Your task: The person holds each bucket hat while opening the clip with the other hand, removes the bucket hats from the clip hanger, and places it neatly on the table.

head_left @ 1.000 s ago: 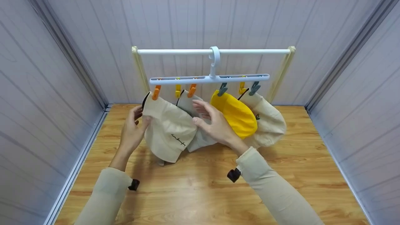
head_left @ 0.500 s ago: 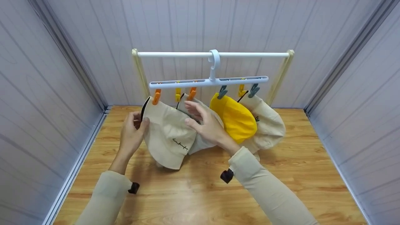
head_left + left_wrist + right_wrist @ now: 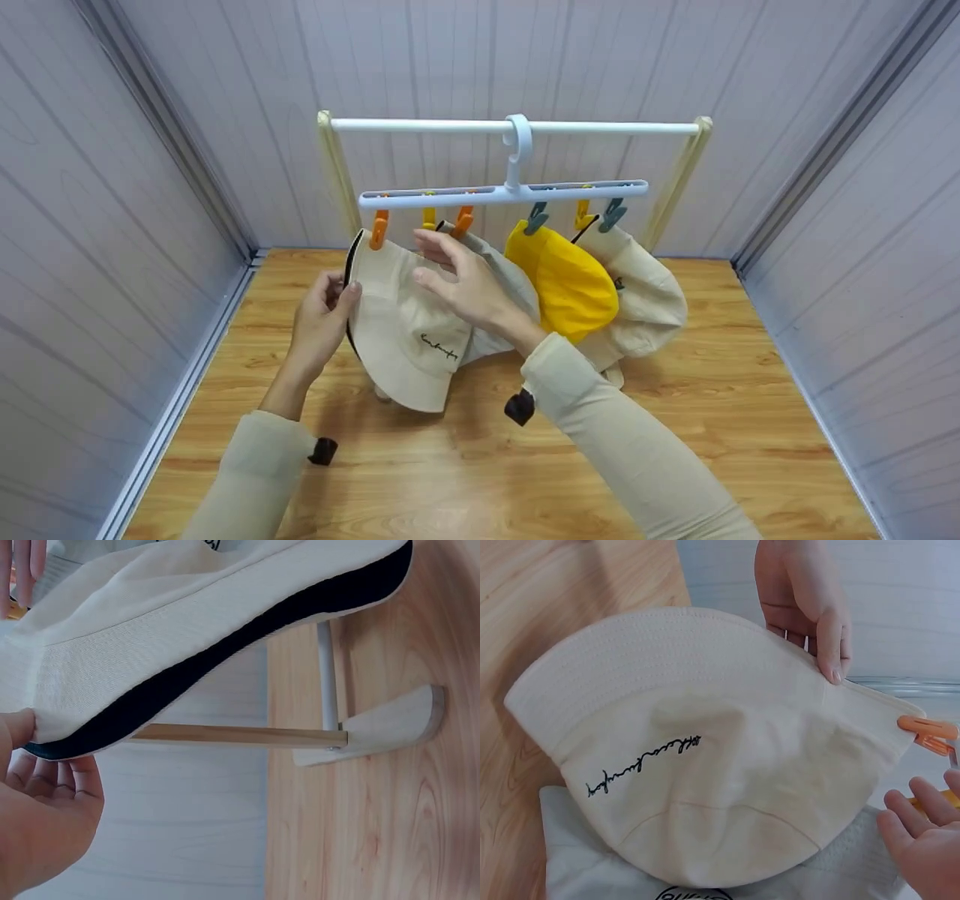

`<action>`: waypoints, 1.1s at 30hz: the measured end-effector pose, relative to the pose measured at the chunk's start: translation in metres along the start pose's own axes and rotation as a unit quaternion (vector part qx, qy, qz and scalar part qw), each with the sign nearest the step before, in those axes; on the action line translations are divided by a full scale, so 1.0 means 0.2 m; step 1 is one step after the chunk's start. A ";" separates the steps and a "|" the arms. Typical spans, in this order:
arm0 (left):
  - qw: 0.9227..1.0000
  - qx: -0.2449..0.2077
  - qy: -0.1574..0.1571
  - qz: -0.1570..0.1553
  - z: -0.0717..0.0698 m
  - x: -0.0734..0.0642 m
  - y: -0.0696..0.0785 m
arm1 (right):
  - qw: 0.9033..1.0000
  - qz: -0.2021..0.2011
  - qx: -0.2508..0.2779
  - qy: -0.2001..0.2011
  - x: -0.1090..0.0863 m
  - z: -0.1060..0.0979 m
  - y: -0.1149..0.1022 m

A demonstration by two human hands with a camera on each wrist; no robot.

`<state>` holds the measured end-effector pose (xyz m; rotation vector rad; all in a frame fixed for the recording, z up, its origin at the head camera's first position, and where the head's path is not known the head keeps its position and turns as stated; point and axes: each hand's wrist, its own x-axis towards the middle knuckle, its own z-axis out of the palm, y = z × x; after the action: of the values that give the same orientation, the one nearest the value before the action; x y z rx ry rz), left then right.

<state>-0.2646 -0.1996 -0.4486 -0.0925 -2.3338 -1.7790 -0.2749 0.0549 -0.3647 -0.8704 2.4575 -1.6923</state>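
Observation:
A cream bucket hat [image 3: 390,322] with dark script hangs by its brim from an orange clip [image 3: 379,231] at the left end of the hanger [image 3: 450,197]. My left hand [image 3: 316,322] pinches the hat's brim edge below that clip, thumb on the pale side; in the left wrist view the dark lining [image 3: 225,656] shows along the edge. My right hand [image 3: 472,289] is held in front of the hat's upper right part, fingers extended and gripping nothing. Behind it, partly covered, hangs a light grey hat [image 3: 514,277] from a second orange clip [image 3: 463,220].
A yellow hat [image 3: 574,289] and another cream hat [image 3: 649,300] hang further right from grey clips. Two yellow clips, one here [image 3: 583,215], are on the hanger too. It hooks over a white rod [image 3: 420,125] between wooden posts on a wood-patterned floor [image 3: 450,472].
My right hand has moved left, from before the grey hat to the cream hat. My left hand keeps near the brim, whose left edge has turned slightly, and the hat has swung a little.

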 end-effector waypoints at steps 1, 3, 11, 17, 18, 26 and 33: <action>1.000 -0.001 -0.002 -0.002 0.00 0.00 0.00 | 1.000 0.003 0.001 -0.002 0.01 0.01 0.00; 1.000 -0.004 -0.006 -0.008 0.01 0.00 0.01 | 1.000 0.010 -0.005 -0.007 0.04 0.02 -0.01; 1.000 -0.020 -0.008 -0.020 0.02 -0.01 0.01 | 0.997 0.053 -0.030 -0.040 0.13 0.06 -0.03; 0.999 -0.027 -0.016 -0.029 0.01 -0.01 0.01 | 0.996 0.078 -0.003 -0.049 0.18 0.08 -0.04; 0.999 -0.029 -0.016 -0.030 0.01 -0.01 0.01 | 0.996 0.080 0.004 -0.048 0.18 0.09 -0.03; 0.999 -0.017 -0.016 -0.028 0.00 -0.01 -0.01 | 0.996 0.063 0.069 -0.012 0.23 0.17 -0.04; 1.000 -0.012 -0.018 -0.018 0.00 -0.01 -0.01 | 0.994 0.038 0.101 0.025 0.25 0.21 -0.04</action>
<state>-0.2634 -0.1992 -0.4504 -0.0886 -2.3533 -1.8372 -0.3002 -0.0065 -0.3612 -0.7122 2.2632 -1.9153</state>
